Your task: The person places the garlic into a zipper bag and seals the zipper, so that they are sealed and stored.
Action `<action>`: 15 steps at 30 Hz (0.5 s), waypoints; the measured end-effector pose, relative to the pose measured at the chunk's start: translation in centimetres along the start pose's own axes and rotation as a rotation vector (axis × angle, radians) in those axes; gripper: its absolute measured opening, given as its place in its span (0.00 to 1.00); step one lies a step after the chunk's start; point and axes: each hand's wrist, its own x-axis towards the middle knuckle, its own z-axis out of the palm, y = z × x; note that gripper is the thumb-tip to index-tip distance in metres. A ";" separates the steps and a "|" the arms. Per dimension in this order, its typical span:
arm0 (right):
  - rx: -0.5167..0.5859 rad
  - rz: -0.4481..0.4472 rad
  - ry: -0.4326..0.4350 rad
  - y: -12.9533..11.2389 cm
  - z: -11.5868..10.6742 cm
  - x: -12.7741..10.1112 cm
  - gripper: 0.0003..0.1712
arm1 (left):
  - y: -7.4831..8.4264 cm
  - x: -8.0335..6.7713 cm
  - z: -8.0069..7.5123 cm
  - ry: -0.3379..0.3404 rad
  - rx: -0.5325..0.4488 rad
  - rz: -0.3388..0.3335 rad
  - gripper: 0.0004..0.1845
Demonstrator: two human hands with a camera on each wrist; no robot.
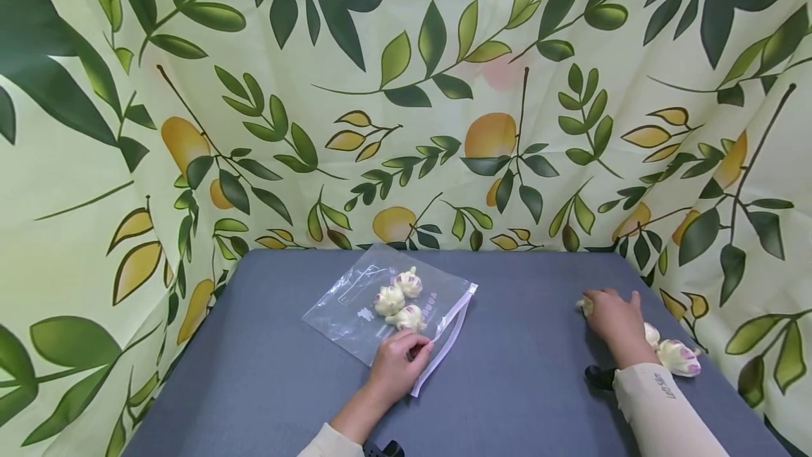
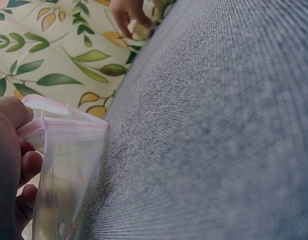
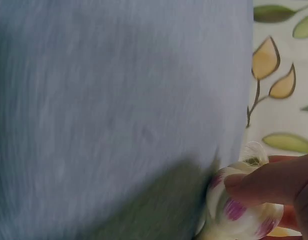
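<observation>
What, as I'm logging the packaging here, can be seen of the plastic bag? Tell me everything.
The plastic bag looks clear and thin, with faint printing and a pale pinkish closure strip along its mouth. It lies slantwise on the grey-blue table, mouth toward the lower right of the head view, its two edges parted. Three garlic bulbs show inside. The left hand pinches it at the mouth.
</observation>
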 end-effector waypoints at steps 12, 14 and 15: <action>0.084 -0.039 0.055 -4.8 1.2 -0.2 0.12 | 0.1 -0.2 0.0 -0.025 -0.007 -0.045 0.04; 0.128 -0.031 0.101 -5.4 1.7 -0.4 0.11 | 0.0 -0.2 0.1 -0.020 -0.006 -0.041 0.04; 0.146 -0.030 0.122 -5.8 2.0 -0.5 0.10 | 0.0 -0.2 0.1 -0.019 -0.006 -0.040 0.04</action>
